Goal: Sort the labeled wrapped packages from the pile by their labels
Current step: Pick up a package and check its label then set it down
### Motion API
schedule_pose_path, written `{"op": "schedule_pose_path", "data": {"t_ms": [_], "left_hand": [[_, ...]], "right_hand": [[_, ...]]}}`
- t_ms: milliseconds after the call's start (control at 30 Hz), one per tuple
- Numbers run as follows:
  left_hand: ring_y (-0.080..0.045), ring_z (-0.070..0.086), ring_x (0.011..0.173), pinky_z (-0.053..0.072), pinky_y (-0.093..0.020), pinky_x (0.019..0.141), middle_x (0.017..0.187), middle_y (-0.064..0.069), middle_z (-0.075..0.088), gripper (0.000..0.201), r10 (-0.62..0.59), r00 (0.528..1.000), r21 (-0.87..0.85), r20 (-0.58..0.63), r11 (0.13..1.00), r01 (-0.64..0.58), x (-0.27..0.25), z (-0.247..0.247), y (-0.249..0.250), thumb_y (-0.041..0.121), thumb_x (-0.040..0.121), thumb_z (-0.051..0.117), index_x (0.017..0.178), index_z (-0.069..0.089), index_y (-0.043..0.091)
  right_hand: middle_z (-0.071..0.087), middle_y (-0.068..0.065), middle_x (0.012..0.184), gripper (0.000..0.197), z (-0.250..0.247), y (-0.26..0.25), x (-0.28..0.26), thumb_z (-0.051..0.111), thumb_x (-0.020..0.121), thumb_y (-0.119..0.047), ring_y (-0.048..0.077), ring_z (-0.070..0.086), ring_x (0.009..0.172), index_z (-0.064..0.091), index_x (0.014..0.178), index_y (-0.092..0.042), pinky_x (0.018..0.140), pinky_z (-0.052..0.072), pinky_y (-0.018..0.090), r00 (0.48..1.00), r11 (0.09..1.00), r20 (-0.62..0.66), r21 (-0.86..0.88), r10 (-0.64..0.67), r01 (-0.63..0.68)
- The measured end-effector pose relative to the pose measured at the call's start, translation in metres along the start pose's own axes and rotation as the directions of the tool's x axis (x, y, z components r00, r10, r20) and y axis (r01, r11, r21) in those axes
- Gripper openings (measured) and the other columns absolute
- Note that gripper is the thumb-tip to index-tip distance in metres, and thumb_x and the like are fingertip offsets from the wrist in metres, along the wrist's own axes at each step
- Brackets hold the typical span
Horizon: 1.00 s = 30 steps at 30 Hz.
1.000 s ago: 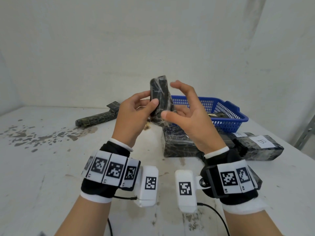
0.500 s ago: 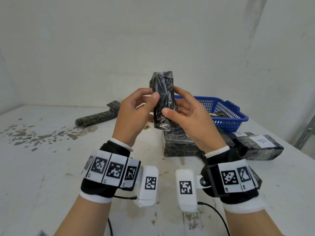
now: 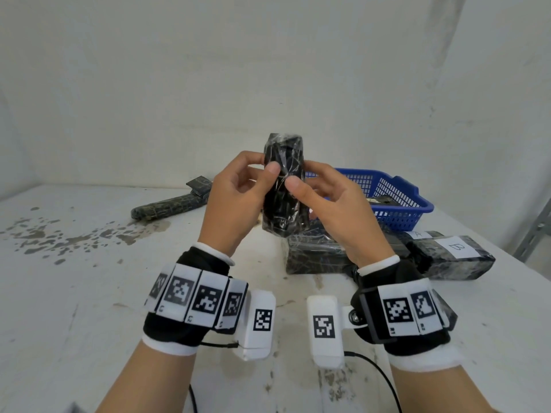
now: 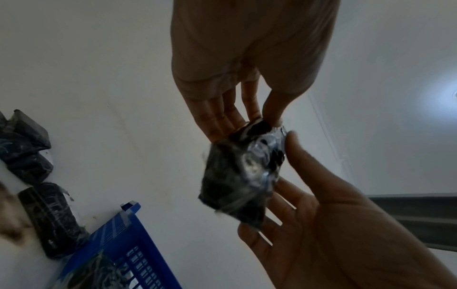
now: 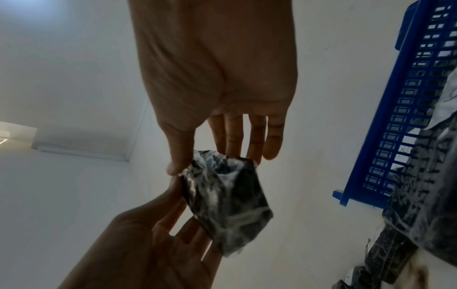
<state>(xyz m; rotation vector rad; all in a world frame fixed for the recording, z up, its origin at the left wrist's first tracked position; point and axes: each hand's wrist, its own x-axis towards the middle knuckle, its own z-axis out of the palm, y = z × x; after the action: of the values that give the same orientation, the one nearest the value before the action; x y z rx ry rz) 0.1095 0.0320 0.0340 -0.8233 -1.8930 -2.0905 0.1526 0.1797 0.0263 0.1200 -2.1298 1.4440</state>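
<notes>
A small black package (image 3: 284, 186) wrapped in clear film stands upright in the air above the table, held between both hands. My left hand (image 3: 238, 201) pinches its left side with thumb and fingers; my right hand (image 3: 325, 204) grips its right side, thumb on the front. No label shows on the faces toward me. The wrist views show the package's (image 4: 243, 174) (image 5: 225, 205) crumpled end, pinched between my left hand (image 4: 262, 117) and my right hand (image 5: 210, 160). On the table lie a large wrapped package (image 3: 316, 257), one labeled B (image 3: 456, 257) and one labeled A (image 3: 420, 234).
A blue plastic basket (image 3: 396, 204) holding a wrapped item stands at the back right. A long wrapped package (image 3: 170, 207) and a small flat one (image 3: 198, 186) lie at the back left. Dark stains (image 3: 59, 236) mark the white table's left part. Walls close the back and right.
The package has been raised and turned upright between the hands. My right hand, spread loosely a second ago, now grips it with the thumb on its front.
</notes>
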Motion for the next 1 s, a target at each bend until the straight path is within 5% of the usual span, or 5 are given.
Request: {"op": "schedule_pose_path", "data": {"t_ms": [200,467,633,833,1000], "left_hand": [[-0.017,0.064,0.071,0.055,-0.049,0.076,0.078,-0.011,0.066,0.009,0.032,0.999,0.028,0.013,0.999,-0.033,0.001,-0.001,-0.002,0.028,0.095,0.058,0.088,0.063,0.024],[-0.023,0.067,0.087,0.058,-0.045,0.082,0.091,-0.007,0.068,0.01,-0.009,0.995,0.031,0.096,0.999,0.006,0.003,0.001,-0.009,0.019,0.095,0.058,0.091,0.063,0.012],[-0.026,0.067,0.084,0.057,-0.051,0.08,0.091,-0.008,0.068,0.015,-0.027,0.997,-0.013,0.071,1.0,0.028,0.003,0.0,-0.007,0.027,0.097,0.056,0.093,0.062,0.013],[-0.026,0.065,0.089,0.06,-0.04,0.079,0.093,-0.013,0.066,0.021,-0.068,0.996,-0.095,0.06,0.993,0.073,0.004,-0.002,-0.007,0.028,0.096,0.058,0.092,0.064,0.008],[-0.018,0.065,0.083,0.057,-0.048,0.086,0.085,-0.007,0.065,0.019,-0.07,0.996,-0.072,0.053,0.995,0.074,0.002,-0.001,-0.005,0.025,0.094,0.061,0.089,0.063,0.007]], "right_hand": [[0.074,-0.013,0.1,0.035,-0.002,-0.002,-0.001,0.068,0.083,-0.052,0.005,0.066,0.091,0.07,0.111,-0.031,0.075,0.049,0.012,0.999,1.0,-0.045,-0.005,0.0,0.0],[0.074,-0.005,0.105,0.04,0.0,0.001,0.0,0.072,0.088,-0.042,0.038,0.067,0.087,0.063,0.127,-0.037,0.079,0.06,0.046,0.994,0.999,-0.099,0.02,-0.039,0.041],[0.072,-0.002,0.112,0.058,-0.004,-0.001,-0.001,0.074,0.084,-0.037,0.006,0.066,0.059,0.056,0.138,-0.03,0.05,0.048,0.018,0.999,0.993,-0.026,0.113,0.023,-0.02],[0.071,-0.003,0.114,0.045,0.0,-0.002,-0.001,0.071,0.088,-0.036,0.02,0.073,0.074,0.059,0.132,-0.034,0.066,0.059,0.032,1.0,0.986,-0.008,0.163,0.029,-0.028],[0.069,0.002,0.116,0.039,-0.001,-0.001,-0.001,0.071,0.09,-0.029,0.016,0.073,0.072,0.062,0.129,-0.027,0.068,0.057,0.027,1.0,0.99,-0.006,0.139,-0.02,0.02]]}}
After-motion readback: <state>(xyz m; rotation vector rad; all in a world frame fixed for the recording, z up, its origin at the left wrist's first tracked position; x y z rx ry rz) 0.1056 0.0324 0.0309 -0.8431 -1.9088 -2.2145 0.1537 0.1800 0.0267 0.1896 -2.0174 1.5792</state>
